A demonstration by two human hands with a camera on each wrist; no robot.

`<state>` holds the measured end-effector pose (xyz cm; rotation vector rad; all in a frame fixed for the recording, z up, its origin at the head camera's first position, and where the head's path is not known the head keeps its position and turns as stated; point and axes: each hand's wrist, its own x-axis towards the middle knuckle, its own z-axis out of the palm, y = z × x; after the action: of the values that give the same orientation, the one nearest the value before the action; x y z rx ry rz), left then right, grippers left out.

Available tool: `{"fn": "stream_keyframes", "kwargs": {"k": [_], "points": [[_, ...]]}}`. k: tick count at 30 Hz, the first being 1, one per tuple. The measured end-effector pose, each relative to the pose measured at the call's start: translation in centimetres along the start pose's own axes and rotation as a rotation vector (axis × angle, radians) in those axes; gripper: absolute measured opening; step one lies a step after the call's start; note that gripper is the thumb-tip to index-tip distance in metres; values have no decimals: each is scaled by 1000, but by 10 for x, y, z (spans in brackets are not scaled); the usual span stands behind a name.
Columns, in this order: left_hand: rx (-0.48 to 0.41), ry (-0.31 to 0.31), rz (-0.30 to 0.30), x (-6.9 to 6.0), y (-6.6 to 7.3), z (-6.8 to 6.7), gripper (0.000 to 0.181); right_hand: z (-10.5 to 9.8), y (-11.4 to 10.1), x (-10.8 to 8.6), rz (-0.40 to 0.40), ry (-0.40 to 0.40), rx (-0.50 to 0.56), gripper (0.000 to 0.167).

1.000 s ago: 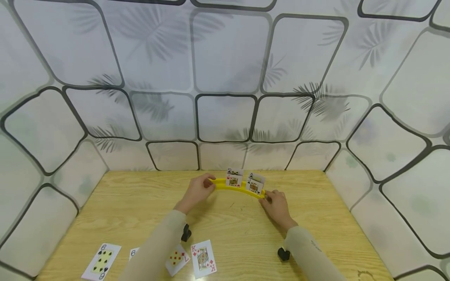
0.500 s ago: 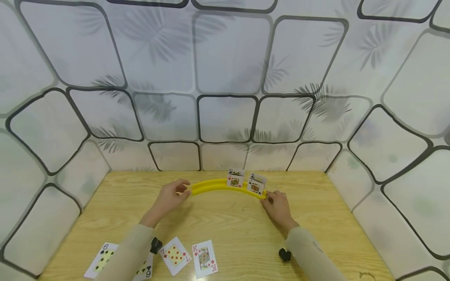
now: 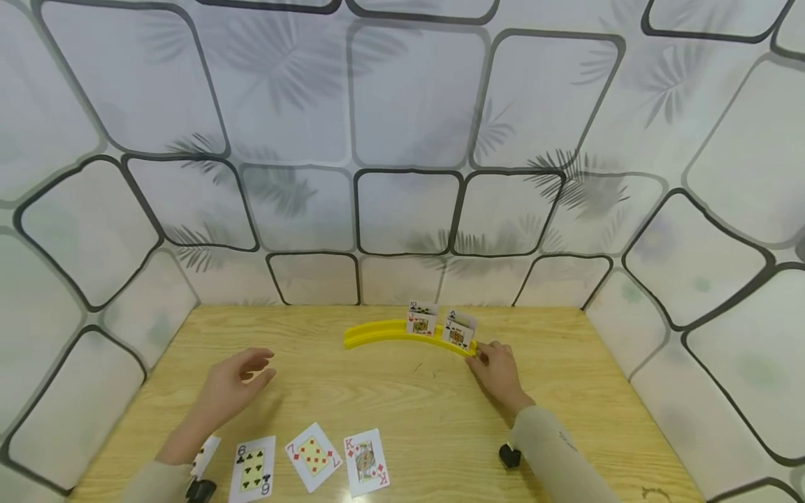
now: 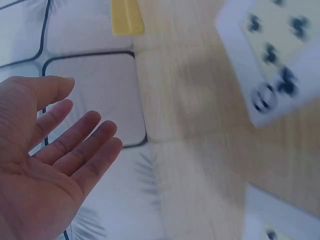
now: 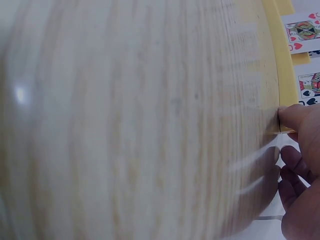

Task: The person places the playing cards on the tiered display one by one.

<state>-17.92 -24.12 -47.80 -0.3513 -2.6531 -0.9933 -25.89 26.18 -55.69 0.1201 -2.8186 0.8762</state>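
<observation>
A curved yellow card holder (image 3: 377,331) lies near the back of the table, with upright cards (image 3: 421,322) at its middle and more (image 3: 458,331) toward its right end. My right hand (image 3: 499,374) pinches the holder's right end between thumb and fingers; the right wrist view shows the thumb against the yellow edge (image 5: 286,65). Over the table's left side, apart from the holder, is my left hand (image 3: 229,388), empty with relaxed fingers. In the left wrist view that hand (image 4: 55,150) has its palm showing and holds nothing.
Face-up cards lie at the front left: a six of clubs (image 3: 253,469), a seven of diamonds (image 3: 313,457) and a king of diamonds (image 3: 366,462). Another card (image 3: 204,455) is partly hidden by my left arm. Patterned walls (image 3: 405,209) enclose the table's back and sides.
My left hand has let go of the holder's left part and moved left and toward the front, uncovering the holder's left end and the six of clubs. The right hand keeps its place.
</observation>
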Motion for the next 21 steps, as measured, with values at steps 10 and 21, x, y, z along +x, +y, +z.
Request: {"fn": "stream_keyframes", "kwargs": {"k": [10,21], "points": [[118,-15,-204,-62,-34,-37,36,-3,-3,0,3,-13,5,49],[250,-214,-310,-102,-73,-52,65,-4,-4,-1,7,-9,5,49]]}}
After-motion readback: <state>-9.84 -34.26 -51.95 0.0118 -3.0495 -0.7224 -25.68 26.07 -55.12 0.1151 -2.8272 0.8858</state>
